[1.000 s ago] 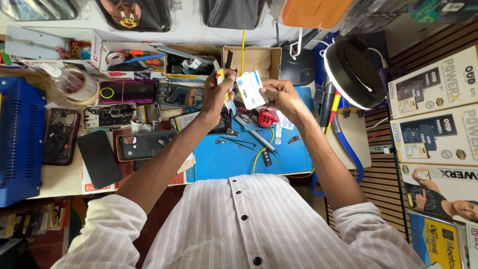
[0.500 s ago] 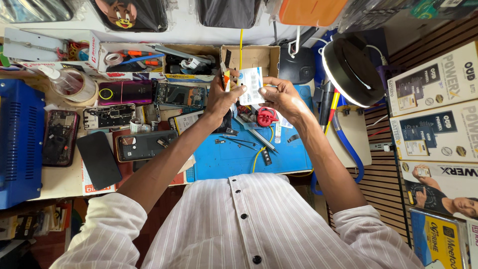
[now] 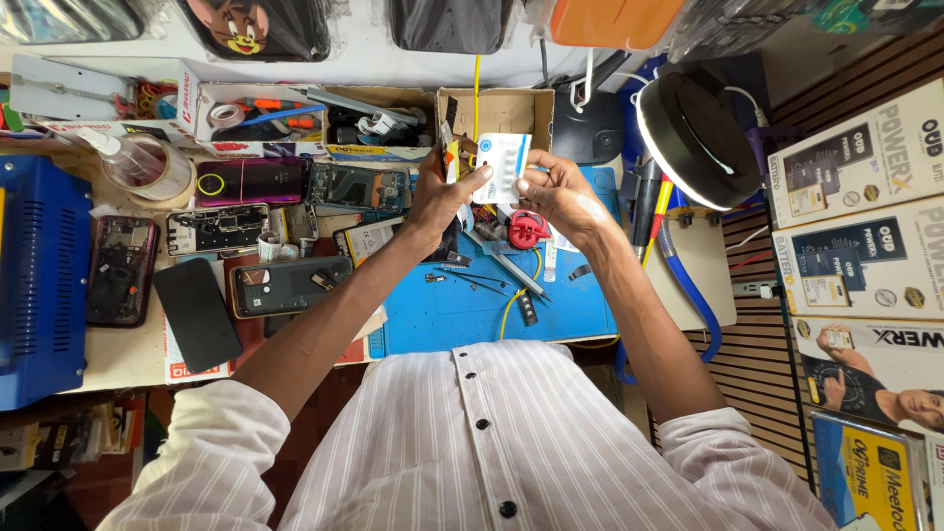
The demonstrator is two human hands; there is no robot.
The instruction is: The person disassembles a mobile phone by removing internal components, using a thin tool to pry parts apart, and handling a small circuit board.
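Both my hands are raised over the blue work mat (image 3: 442, 315), holding a small white and blue packet (image 3: 500, 167) between them. My left hand (image 3: 444, 192) pinches the packet's left edge and also grips a thin orange-handled tool (image 3: 451, 157). My right hand (image 3: 553, 192) pinches the packet's right edge. Below the hands, on the mat, lie a red suction cup (image 3: 527, 229), tweezers (image 3: 470, 277) and a yellow wire (image 3: 511, 300).
Several opened phones and phone backs (image 3: 285, 285) lie left of the mat, beside a blue box-shaped device (image 3: 39, 275). Cardboard boxes with tools (image 3: 295, 118) line the back. A round ring lamp (image 3: 688, 138) stands at the right, next to boxed products (image 3: 865, 226).
My hands have drawn closer together on the packet and lifted slightly toward the back boxes. The packet now faces me more squarely.
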